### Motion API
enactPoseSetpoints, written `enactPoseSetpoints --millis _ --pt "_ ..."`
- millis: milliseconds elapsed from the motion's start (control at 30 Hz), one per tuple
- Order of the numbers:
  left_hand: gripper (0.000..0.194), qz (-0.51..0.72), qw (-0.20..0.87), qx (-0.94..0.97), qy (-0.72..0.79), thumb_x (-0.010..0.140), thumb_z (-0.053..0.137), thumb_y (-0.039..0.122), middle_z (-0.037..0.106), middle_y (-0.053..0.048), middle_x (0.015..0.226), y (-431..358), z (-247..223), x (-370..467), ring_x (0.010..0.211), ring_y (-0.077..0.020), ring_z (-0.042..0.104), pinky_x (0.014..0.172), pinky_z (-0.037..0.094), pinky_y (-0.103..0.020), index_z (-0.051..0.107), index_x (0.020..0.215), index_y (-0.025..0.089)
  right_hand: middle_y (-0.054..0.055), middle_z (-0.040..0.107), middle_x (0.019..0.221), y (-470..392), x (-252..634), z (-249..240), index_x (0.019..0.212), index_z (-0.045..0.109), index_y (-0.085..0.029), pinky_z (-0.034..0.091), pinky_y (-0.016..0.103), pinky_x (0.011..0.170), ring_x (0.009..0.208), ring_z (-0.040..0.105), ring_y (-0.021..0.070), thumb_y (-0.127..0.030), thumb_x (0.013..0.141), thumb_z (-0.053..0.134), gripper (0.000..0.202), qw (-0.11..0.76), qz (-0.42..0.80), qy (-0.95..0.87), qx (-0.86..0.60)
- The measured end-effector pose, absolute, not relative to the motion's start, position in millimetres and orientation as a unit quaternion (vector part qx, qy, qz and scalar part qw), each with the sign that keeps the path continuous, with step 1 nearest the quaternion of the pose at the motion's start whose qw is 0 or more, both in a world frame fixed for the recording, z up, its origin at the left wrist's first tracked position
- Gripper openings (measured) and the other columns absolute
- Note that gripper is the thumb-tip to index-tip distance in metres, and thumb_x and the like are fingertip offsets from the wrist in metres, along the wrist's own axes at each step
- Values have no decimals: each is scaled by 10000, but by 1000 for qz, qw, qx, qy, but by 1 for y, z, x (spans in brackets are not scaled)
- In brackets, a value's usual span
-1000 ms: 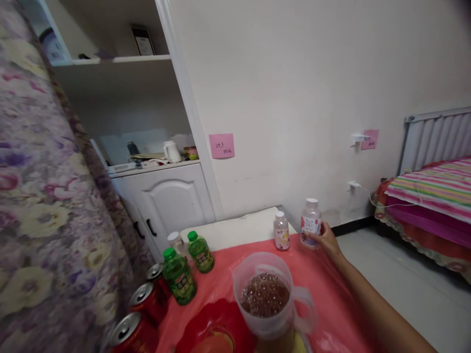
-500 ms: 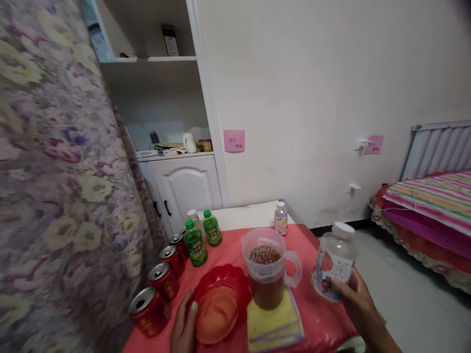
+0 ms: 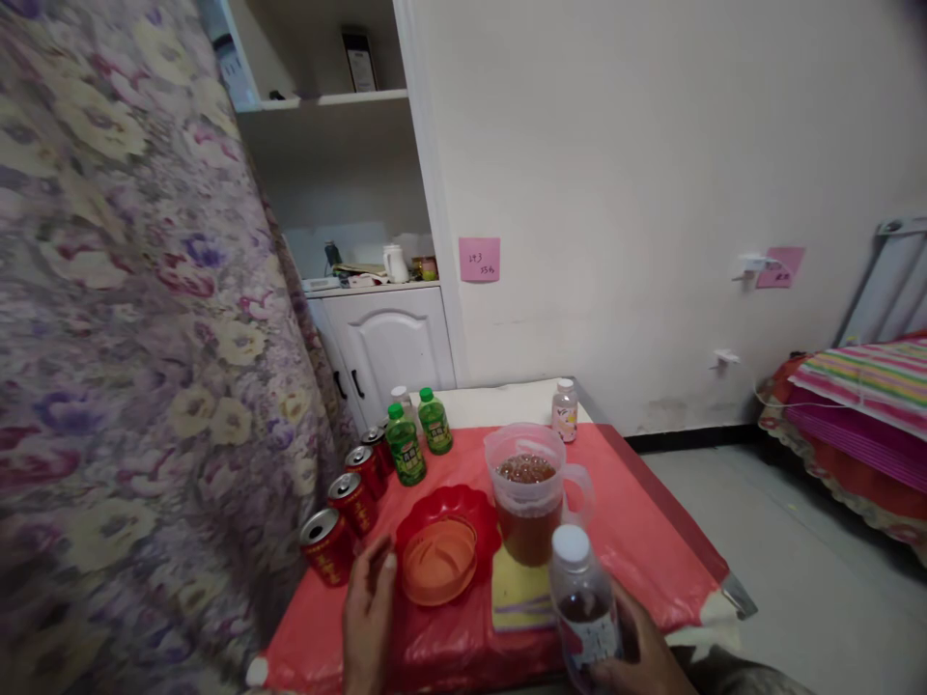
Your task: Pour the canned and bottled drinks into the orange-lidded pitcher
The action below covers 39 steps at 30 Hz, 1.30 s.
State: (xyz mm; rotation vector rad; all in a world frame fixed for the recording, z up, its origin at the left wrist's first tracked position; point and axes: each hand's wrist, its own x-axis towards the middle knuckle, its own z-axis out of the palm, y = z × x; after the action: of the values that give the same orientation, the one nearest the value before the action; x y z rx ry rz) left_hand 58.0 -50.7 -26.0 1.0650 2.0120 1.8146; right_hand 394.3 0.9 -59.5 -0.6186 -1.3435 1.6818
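My right hand [image 3: 641,645] is wrapped round a clear plastic bottle [image 3: 585,608] with a white cap and a printed label. The bottle stands nearly upright before the yellow cloth [image 3: 516,597], its lower part looking dark. My left hand [image 3: 369,608] has its fingers stretched out beside the red scalloped plate [image 3: 416,512]; whether it touches the rim I cannot tell. An orange lid or shallow dish [image 3: 440,565] lies on that plate. Behind the held bottle, a clear pitcher [image 3: 528,512] of brown, bubbly liquid rests on the cloth.
Several red cans [image 3: 329,548] line the table's left side. Two green bottles [image 3: 407,454] and a white-capped bottle [image 3: 402,401] stand behind them. A small pinkish bottle [image 3: 565,415] is at the back right. The red tablecloth [image 3: 637,521] ends above the floor; a bed [image 3: 869,415] is farther right.
My right hand has carried the bottle left and down, from right of the pitcher to in front of it. My left hand stays by the plate. The view has shifted slightly.
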Motion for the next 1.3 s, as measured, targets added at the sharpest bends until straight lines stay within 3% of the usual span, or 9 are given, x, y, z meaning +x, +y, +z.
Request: enactPoseSetpoints --millis 167,400,567,733,967,1167,1300 --pt "464 580 218 439 651 802 618 560 749 -96 1073 -75 21 116 1063 -296 678 953 525 -407 668 1094 204 93 679 1291 -3 378 -56 1324 570 -256 452 448 1027 1219 590 371 -481 486 873 918 395 680 -584 -201" --pt "364 454 255 646 558 899 586 408 678 -85 1249 -80 77 177 1176 -236 612 1010 483 -347 662 1226 269 65 656 1308 -10 365 -52 1341 563 -282 435 467 1032 1215 574 368 -391 506 854 892 360 688 -600 -194" --pt "405 398 251 673 571 911 572 392 628 -82 1368 -89 74 174 1293 -258 550 1099 436 -408 630 1305 315 78 612 1383 -12 366 -52 1347 571 -293 358 527 1107 1326 485 393 -442 477 879 935 333 683 -618 -202" --pt "430 363 264 685 574 917 556 409 553 -42 1475 -94 73 168 1376 -262 478 1139 395 -418 593 1344 381 96 623 1366 -11 366 -56 1347 581 -301 366 538 1107 1362 451 402 -516 465 894 960 334 679 -624 -193" --pt "393 369 285 688 557 940 532 405 669 -65 1179 -90 82 172 1097 -217 604 976 480 -338 620 1313 315 103 600 1397 -10 364 -60 1375 554 -284 334 548 1129 1375 431 405 -502 501 876 957 329 672 -635 -193" --pt "331 378 285 675 566 935 544 385 652 -58 1110 -88 75 172 1033 -220 604 911 474 -343 653 1234 291 118 572 1421 -13 360 -50 1397 524 -238 326 530 1124 1346 458 397 -466 524 855 961 298 690 -636 -177" --pt "316 396 229 644 613 880 606 387 683 -80 1049 -89 69 176 982 -256 622 854 506 -372 695 1158 267 98 591 1398 -14 357 -50 1392 527 -249 337 524 1120 1325 478 387 -426 542 850 926 303 684 -639 -179"
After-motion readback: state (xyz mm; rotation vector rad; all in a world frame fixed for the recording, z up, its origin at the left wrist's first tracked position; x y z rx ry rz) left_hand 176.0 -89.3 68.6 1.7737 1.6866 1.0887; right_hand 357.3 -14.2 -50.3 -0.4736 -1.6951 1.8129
